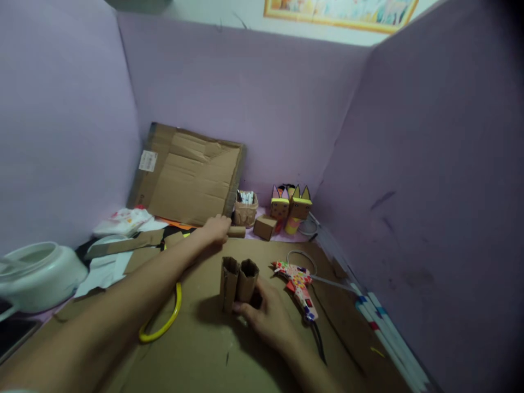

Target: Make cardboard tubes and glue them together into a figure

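Note:
Two upright cardboard tubes (247, 279) stand side by side on the cardboard work surface (196, 349). My right hand (268, 314) has its thumb and fingers around the lower part of the right tube. Farther back, my left hand (216, 229) reaches out, its fingers curled at the left end of a small cardboard roll (236, 232) lying on its side. The fingertips of that hand are partly hidden. A patterned glue gun (301, 286) lies to the right of my right hand, with its cord running toward the front.
Behind stand a cup of markers (245, 210), a small cardboard box (265, 227), cat-eared figures (301, 204) and a leaning cardboard sheet (192, 174). A white pot (41, 278) is at left, near a yellow loop (164, 330). White sticks (388, 333) lie along the right wall.

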Demonstrator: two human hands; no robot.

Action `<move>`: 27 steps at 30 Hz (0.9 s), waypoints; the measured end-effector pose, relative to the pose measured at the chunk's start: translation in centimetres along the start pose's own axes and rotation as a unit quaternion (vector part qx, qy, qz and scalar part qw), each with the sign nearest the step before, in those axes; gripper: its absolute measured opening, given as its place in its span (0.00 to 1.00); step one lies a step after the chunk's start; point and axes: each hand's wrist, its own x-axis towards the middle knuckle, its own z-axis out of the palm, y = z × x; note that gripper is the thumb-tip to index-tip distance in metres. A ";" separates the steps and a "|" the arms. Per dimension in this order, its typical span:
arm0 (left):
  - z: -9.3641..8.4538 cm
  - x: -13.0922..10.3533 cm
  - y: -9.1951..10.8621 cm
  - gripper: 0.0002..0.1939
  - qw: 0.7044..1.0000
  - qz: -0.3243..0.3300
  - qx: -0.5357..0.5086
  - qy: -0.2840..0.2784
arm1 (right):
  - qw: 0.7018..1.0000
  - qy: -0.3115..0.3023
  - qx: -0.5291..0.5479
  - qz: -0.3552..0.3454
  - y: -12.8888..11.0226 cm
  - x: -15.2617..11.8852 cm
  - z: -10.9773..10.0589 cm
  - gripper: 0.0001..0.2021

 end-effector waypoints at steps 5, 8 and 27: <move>-1.5 0.0 0.5 0.16 0.996 -0.031 -0.074 0.032 | 1.000 -0.003 -0.015 0.002 0.2 0.0 0.1 0.15; -2.4 -2.1 0.3 0.16 0.985 -0.066 -0.145 0.071 | 1.000 -0.005 -0.024 -0.002 0.1 0.0 0.0 0.13; 2.8 -17.4 3.1 0.22 0.837 -0.057 -0.540 0.069 | 0.998 -0.010 -0.061 0.017 -0.3 0.0 -0.1 0.10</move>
